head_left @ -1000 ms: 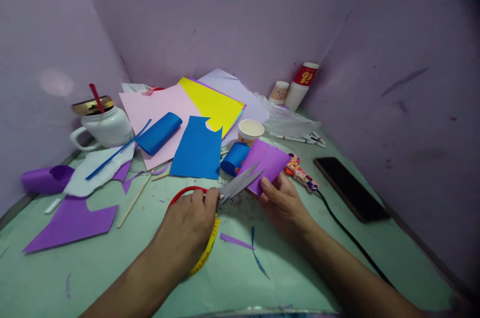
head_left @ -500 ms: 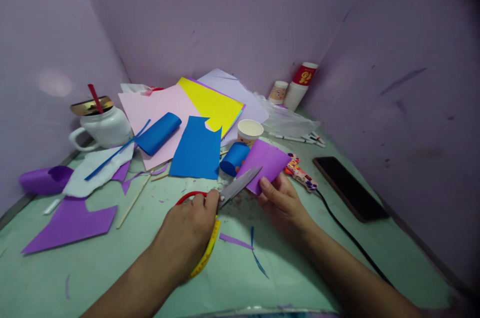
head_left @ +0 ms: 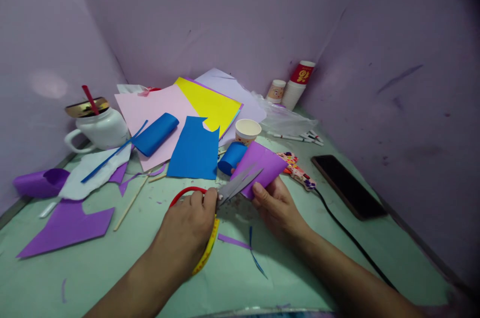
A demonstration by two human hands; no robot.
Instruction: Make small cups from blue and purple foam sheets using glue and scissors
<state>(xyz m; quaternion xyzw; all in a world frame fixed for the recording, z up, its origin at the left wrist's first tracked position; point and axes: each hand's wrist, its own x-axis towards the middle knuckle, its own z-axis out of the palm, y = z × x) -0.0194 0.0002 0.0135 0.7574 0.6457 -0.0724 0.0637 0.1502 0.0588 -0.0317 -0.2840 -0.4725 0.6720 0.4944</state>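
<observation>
Purple walls close around a pale green table point(head_left: 93, 268) that is covered with paper craft things. Near the middle of it, a folded purple paper point(head_left: 262, 164) is lifted a little above the surface, just in front of a blue paper roll point(head_left: 229, 157) and a paper cup point(head_left: 247, 131). The right hand point(head_left: 279, 205) pinches the lower corner of this paper between thumb and fingers. The left hand point(head_left: 189, 225) is closed around the red and yellow handles of the scissors point(head_left: 225, 190); the two grey blades are parted slightly and their tips lie over the near edge of the paper.

I think the main risk is for the right thumb, because it sits very close to where the blades meet the paper. If the blades close too deep, they may nick the finger. The paper is also held only at one corner, so it may bend or slip between the blades, and then the cut goes crooked or tears.

Small purple and blue strips point(head_left: 240, 245) lie on the table under the hands. Further left are a large purple offcut point(head_left: 67, 225), a blue sheet point(head_left: 195, 150) on a pink sheet point(head_left: 157, 108), and a white mug point(head_left: 99, 125). On the right, a black phone point(head_left: 347, 185) with its black cable point(head_left: 352, 240) lies near the right forearm, which may catch the cable and drag the phone.
</observation>
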